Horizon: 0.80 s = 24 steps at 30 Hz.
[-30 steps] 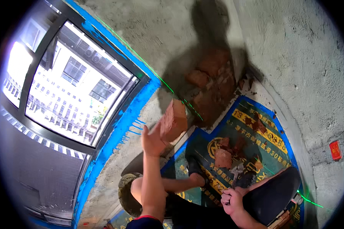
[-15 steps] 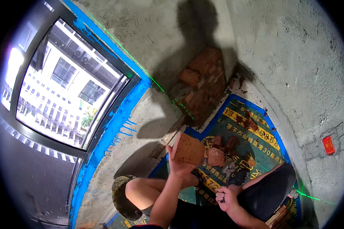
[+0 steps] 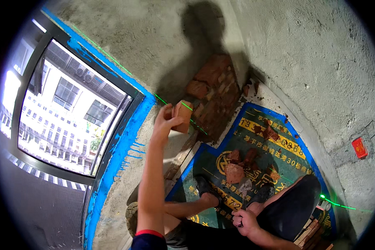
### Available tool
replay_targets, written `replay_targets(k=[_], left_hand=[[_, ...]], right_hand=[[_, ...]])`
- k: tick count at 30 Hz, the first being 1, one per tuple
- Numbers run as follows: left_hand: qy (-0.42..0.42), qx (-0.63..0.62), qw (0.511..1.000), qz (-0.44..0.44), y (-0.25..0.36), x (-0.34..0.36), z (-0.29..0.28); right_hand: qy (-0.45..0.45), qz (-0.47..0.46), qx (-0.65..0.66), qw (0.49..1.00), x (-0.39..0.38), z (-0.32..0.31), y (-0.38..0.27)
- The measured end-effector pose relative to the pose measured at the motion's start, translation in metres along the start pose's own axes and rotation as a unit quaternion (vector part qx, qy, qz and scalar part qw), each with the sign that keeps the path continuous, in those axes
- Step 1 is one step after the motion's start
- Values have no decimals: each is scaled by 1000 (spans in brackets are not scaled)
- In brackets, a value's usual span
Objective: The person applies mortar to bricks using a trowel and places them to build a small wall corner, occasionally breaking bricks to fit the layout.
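Note:
My left hand (image 3: 166, 121) is raised toward the wall and holds a piece of red brick (image 3: 182, 116) just left of a patch of stacked red brickwork (image 3: 214, 93) in the corner. A green laser line (image 3: 112, 62) runs across the wall and over the held brick. My right hand (image 3: 245, 220) rests low by my knee, fingers closed around a dark tool handle (image 3: 242, 208) whose working end is hidden.
A blue and green printed sheet (image 3: 266, 146) covers the floor, with loose brick fragments (image 3: 237, 168) on it. A large window (image 3: 67, 112) with a blue-painted edge is at the left. A small red box (image 3: 359, 147) sits on the right wall. Stacked bricks (image 3: 310, 235) lie at the lower right.
My left hand has lifted the brick piece from low near the floor up toward the brickwork. The view has shifted slightly; my right hand stays by my knee.

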<state>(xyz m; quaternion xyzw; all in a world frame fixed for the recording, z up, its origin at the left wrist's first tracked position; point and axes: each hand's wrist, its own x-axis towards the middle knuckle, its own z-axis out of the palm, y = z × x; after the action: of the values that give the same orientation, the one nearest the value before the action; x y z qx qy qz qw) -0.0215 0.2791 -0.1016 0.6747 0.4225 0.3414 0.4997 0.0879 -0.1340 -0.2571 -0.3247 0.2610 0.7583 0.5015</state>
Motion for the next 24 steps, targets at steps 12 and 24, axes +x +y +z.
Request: replay_targets(k=[12,24], left_hand=[[45,471,863,178,-78,103,10],[16,369,893,258,-100,114,14]], right_hand=[[33,-7,16,999,4,-7,-9],[63,-3,-26,998,1,7,-6]])
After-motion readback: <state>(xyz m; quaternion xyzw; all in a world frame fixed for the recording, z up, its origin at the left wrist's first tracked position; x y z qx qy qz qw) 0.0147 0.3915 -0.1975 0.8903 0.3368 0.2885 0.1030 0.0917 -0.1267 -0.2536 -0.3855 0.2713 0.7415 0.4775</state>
